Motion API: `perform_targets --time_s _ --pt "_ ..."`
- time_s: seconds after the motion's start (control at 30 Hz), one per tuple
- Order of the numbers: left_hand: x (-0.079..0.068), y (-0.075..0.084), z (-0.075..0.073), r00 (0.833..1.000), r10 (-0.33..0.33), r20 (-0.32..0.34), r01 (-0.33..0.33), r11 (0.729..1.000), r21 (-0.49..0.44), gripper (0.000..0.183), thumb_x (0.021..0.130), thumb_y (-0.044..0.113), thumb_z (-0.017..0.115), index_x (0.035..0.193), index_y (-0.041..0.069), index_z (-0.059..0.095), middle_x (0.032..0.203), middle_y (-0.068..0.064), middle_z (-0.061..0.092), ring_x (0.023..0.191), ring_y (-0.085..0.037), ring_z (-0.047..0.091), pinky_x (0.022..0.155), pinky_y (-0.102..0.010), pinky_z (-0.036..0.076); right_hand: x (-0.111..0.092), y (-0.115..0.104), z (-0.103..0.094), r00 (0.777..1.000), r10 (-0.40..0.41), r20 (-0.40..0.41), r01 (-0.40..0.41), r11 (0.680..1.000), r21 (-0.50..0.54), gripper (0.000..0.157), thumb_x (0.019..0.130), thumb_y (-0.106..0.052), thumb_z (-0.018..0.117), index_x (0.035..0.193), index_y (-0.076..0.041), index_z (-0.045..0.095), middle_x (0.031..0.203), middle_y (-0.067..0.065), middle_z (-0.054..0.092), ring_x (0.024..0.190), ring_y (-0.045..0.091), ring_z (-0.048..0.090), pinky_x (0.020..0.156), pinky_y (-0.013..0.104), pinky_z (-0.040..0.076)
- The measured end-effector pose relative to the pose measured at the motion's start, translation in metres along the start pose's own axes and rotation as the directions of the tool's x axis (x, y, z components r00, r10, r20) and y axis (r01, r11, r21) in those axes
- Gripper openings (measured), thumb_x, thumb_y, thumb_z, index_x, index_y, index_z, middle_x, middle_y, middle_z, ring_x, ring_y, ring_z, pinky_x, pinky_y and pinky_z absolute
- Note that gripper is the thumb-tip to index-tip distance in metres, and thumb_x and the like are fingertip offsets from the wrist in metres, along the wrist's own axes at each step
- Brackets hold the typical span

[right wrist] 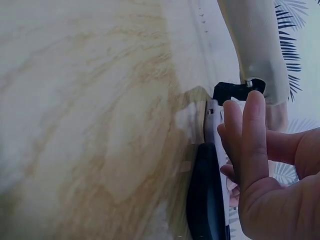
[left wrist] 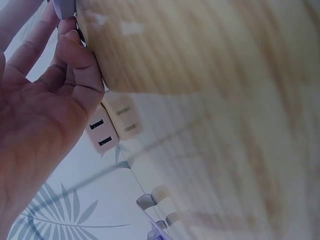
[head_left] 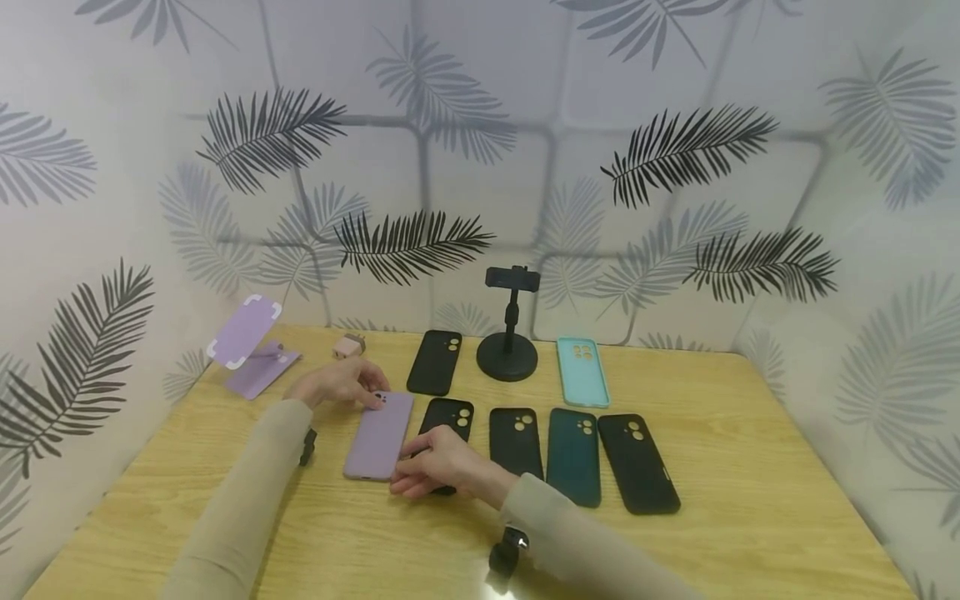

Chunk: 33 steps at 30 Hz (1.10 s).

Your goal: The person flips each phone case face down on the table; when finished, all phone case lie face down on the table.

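A lilac smartphone lies back up on the table, its dark camera spots at the far end. My left hand pinches its far edge by the camera; in the left wrist view the bent fingers meet a lilac edge at the top of the frame. Beside the phone's near right corner is my right hand, its fingers fairly straight in the right wrist view. That hand partly covers a black phone case. Whether it touches the phone I cannot tell.
More cases lie to the right: black, dark teal, black. Behind are another black case, a black phone stand and a turquoise case. At back left are a pink charger and a lilac stand.
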State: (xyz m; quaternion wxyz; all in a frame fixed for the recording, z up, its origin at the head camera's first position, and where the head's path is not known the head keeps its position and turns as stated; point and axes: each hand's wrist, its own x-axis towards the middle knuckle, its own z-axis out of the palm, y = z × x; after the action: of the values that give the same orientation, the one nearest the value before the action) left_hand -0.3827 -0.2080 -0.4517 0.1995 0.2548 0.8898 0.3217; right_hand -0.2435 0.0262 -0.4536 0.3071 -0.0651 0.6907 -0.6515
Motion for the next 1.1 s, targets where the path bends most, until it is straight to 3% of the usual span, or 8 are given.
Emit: perform_targets --time_s 0.17,0.37,0.53,0.67,0.87,1.0,1.1 --pt "0.001 0.000 0.000 1.000 0.008 0.001 -0.008 1.000 -0.010 0.023 0.083 0.013 0.078 0.102 0.001 0.071 0.088 -0.006 0.065 0.081 -0.015 0.053 0.071 -0.027 0.043 -0.001 -0.004 -0.006 1.000 -0.019 0.016 0.019 1.000 -0.019 0.032 0.094 -0.002 0.062 0.123 0.011 0.059 0.099 0.024 0.073 0.081 0.027 0.075 0.065 0.032 0.062" --pt "0.002 0.002 -0.002 1.000 0.007 0.000 -0.007 1.000 -0.002 0.025 0.081 0.013 0.080 0.100 -0.001 0.071 0.088 -0.006 0.065 0.081 -0.016 0.053 0.070 -0.027 0.042 0.008 -0.011 -0.028 0.998 -0.059 -0.007 0.058 0.997 -0.046 0.031 0.095 -0.001 0.059 0.125 0.009 0.059 0.108 0.027 0.070 0.092 0.032 0.073 0.072 0.036 0.062" --pt "0.003 0.005 -0.004 0.999 -0.041 0.017 0.041 0.999 0.017 0.026 0.081 0.018 0.080 0.100 0.003 0.071 0.089 -0.003 0.065 0.084 -0.015 0.054 0.072 -0.027 0.044 0.018 -0.016 -0.049 0.992 -0.103 -0.076 0.096 0.992 -0.088 0.031 0.096 -0.002 0.059 0.125 0.009 0.059 0.110 0.026 0.069 0.085 0.021 0.072 0.074 0.034 0.062" --pt "0.005 0.010 -0.006 0.997 -0.074 0.027 0.073 0.997 0.021 0.024 0.088 0.023 0.074 0.101 0.004 0.071 0.091 -0.003 0.068 0.081 -0.014 0.055 0.070 -0.027 0.047 0.027 -0.021 -0.066 0.984 -0.155 -0.089 0.140 0.979 -0.150 0.031 0.097 -0.003 0.057 0.126 0.008 0.059 0.107 0.023 0.070 0.080 0.014 0.069 0.072 0.031 0.061" --pt "0.014 0.021 0.000 0.987 -0.129 -0.092 0.117 0.985 -0.126 0.028 0.096 0.022 0.062 0.112 -0.001 0.066 0.098 -0.012 0.066 0.081 -0.020 0.060 0.072 -0.034 0.055 0.041 -0.025 -0.085 0.972 -0.207 -0.113 0.177 0.957 -0.231 0.030 0.097 -0.004 0.059 0.124 0.008 0.061 0.109 0.023 0.070 0.081 0.015 0.068 0.073 0.031 0.061" --pt "0.022 0.033 0.005 0.965 -0.188 -0.180 0.155 0.970 -0.185 0.033 0.098 0.018 0.059 0.122 -0.005 0.060 0.117 -0.020 0.063 0.099 -0.029 0.065 0.086 -0.039 0.057 0.048 -0.029 -0.095 0.962 -0.224 -0.156 0.165 0.933 -0.320 0.027 0.095 -0.004 0.061 0.121 0.006 0.064 0.110 0.019 0.070 0.087 0.020 0.067 0.078 0.035 0.060" --pt "0.027 0.042 0.008 0.951 -0.245 -0.187 0.200 0.953 -0.227 0.038 0.097 0.013 0.057 0.129 -0.007 0.053 0.130 -0.024 0.057 0.111 -0.035 0.062 0.094 -0.042 0.055 0.052 -0.031 -0.099 0.960 -0.229 -0.163 0.144 0.899 -0.414 0.027 0.096 -0.004 0.060 0.121 0.003 0.066 0.112 0.016 0.069 0.091 0.021 0.065 0.079 0.032 0.058"
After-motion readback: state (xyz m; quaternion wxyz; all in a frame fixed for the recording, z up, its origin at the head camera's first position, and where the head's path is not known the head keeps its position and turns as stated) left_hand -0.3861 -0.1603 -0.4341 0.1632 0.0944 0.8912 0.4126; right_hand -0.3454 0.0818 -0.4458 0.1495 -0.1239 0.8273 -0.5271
